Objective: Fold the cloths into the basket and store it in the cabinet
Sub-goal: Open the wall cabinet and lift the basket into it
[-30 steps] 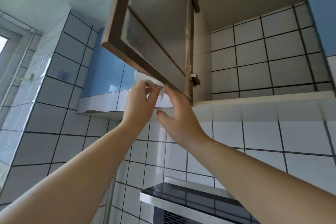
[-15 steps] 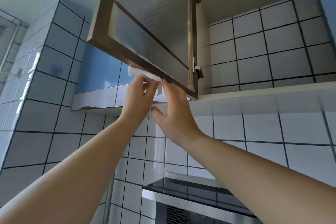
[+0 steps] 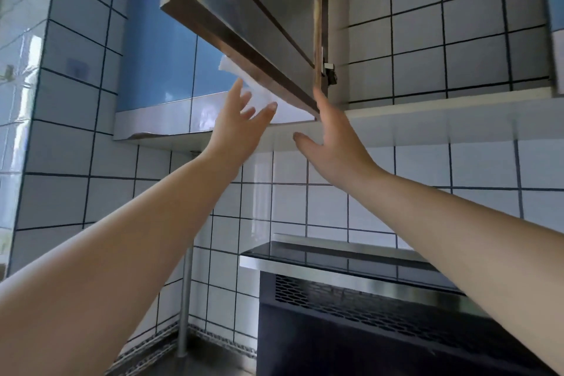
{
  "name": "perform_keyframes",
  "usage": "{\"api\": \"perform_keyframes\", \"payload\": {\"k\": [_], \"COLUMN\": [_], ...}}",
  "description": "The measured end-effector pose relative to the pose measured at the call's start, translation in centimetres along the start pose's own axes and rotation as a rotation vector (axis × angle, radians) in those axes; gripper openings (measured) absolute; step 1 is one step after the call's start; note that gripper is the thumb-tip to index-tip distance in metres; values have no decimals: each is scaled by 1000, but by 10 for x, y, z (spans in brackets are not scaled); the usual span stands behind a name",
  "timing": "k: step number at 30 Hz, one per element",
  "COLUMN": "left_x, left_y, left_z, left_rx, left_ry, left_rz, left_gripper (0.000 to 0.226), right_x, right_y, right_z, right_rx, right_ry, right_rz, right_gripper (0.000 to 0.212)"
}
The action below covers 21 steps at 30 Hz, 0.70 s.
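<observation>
I'm seeing the cabinet door (image 3: pixel 259 18) running off the top edge, and it is hiding most of a white cloth-like piece (image 3: pixel 244 78) behind its lower rail; I cannot tell whether that piece is cloth or paper. The cabinet (image 3: pixel 442 40) is standing open on the right, its inside tiled white with dark grout, nothing showing on its shelf, and its top is cut off. I'm counting one door, one white piece, two bare arms. The left hand (image 3: pixel 236 128) is reaching up with fingers spread, gripping nothing, just beside the white piece. The right hand (image 3: pixel 332 137) is lying flat and released at the door's lower corner
</observation>
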State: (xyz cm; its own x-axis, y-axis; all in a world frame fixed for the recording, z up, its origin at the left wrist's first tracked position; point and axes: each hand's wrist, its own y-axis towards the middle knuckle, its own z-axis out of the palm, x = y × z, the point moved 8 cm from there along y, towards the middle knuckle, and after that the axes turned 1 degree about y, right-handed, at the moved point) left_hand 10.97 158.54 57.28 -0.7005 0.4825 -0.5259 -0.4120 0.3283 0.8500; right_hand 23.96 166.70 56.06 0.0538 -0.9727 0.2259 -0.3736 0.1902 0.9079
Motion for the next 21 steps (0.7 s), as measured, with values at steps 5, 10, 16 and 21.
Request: {"api": "perform_keyframes", "payload": {"k": [5,10,16,21], "left_x": [8,6,-16,-31], "left_y": [-60,-122,-221,-323], "left_z": [0,9,24,33], "left_rx": [45,140,171,131], "left_ry": [40,191,211,189], "left_rz": [-114,-165,-295,-483], "left_gripper": [69,69,62,56], "right_x": [-8,-18,-16,6], "right_y": [-51,-114,-198,-276], "right_z": [-7,-19,-47,-64], "right_rx": [135,261,361,467], "right_ry": [-64,-75,4,43], "right_rz": [79,211,332,313], "right_gripper": [70,72,71,67]}}
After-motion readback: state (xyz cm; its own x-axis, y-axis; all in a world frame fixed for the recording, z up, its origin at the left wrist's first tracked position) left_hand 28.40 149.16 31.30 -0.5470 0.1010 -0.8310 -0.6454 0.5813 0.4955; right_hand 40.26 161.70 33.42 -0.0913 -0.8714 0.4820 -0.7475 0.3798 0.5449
